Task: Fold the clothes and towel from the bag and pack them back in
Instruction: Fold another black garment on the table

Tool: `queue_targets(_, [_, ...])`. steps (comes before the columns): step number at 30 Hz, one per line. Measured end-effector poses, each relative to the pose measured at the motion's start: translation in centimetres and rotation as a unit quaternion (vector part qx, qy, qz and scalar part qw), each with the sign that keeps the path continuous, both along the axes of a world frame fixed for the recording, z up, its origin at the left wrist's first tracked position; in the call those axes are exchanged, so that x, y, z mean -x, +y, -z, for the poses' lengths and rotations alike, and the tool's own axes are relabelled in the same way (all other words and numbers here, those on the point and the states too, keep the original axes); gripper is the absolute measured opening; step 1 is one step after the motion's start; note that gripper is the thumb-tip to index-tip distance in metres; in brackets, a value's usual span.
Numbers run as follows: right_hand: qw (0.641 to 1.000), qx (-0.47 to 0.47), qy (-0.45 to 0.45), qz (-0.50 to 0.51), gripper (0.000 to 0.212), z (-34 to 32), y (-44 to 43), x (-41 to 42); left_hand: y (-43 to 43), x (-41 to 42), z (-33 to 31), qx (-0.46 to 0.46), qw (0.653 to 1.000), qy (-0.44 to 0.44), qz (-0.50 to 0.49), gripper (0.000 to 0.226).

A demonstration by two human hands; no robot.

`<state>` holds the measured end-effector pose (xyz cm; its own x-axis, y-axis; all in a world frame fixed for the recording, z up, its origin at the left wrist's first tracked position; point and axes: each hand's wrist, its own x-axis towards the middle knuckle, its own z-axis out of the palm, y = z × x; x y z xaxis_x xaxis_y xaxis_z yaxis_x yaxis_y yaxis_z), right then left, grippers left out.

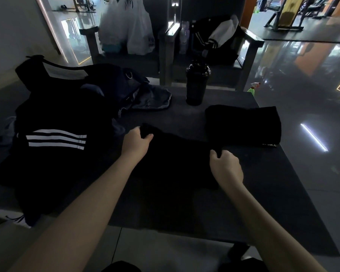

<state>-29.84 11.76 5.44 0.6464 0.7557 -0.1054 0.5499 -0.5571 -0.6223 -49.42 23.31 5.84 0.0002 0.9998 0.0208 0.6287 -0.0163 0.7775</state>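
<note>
Left hand (138,141), right hand (226,166) each pinch black garment (175,160) corners; navy bag (126,83) behind, contents indiscernible.

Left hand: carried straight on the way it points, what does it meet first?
Beyond the black garment it grips, the left hand crosses bare table, then likely hits the black bottle; depth unclear.

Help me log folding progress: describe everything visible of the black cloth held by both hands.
The black cloth is plain, matte and soft-looking, with no print visible. It lies spread flat on the dark table, in front of the person. The left hand grips its far left corner and the right hand pinches its far right corner. Its creases and near edge are lost in the dark.
</note>
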Motion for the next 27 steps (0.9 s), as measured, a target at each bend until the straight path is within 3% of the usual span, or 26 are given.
queue_targets(3, [0.992,-0.018,-0.122,-0.027,0.038,-0.3,-0.4,0.6,-0.4,-0.3,0.5,-0.005,0.995,0.097,-0.031,0.035])
queue_targets(5, [0.970,-0.097,-0.213,-0.069,0.050,-0.3,-0.3,0.9,-0.9,-0.8,0.7,-0.090,0.981,0.170,-0.024,0.049])
queue_targets(7, [0.954,-0.109,-0.238,-0.144,0.051,0.0,0.2,1.4,-1.6,-1.8,0.8,-0.175,0.955,0.232,0.067,0.052])
queue_targets(10, [0.956,-0.004,-0.203,-0.213,0.053,1.8,0.6,1.8,-2.2,-2.9,1.9,-0.090,0.931,0.289,0.205,0.052])
queue_targets(12, [0.955,0.008,-0.205,-0.216,0.055,2.8,0.4,1.6,-2.1,-2.7,3.0,-0.003,0.934,0.286,0.214,0.057])
queue_targets(19, [0.990,0.024,-0.099,-0.097,0.079,2.0,-0.5,2.0,-2.1,-0.1,3.2,0.074,0.946,0.294,0.117,0.067])
queue_targets(22, [0.995,0.022,-0.073,-0.058,0.083,1.2,-1.0,2.1,-3.6,-0.1,3.0,0.048,0.940,0.330,0.067,0.074])
queue_targets(24, [0.998,0.006,-0.006,-0.055,0.081,0.5,-1.0,2.2,-4.3,-0.6,2.5,0.022,0.941,0.337,0.029,0.081])
queue_targets(27, [0.992,-0.019,0.116,-0.034,0.074,-0.7,-0.6,2.1,-4.0,-0.8,1.7,0.057,0.961,0.272,-0.009,0.092])
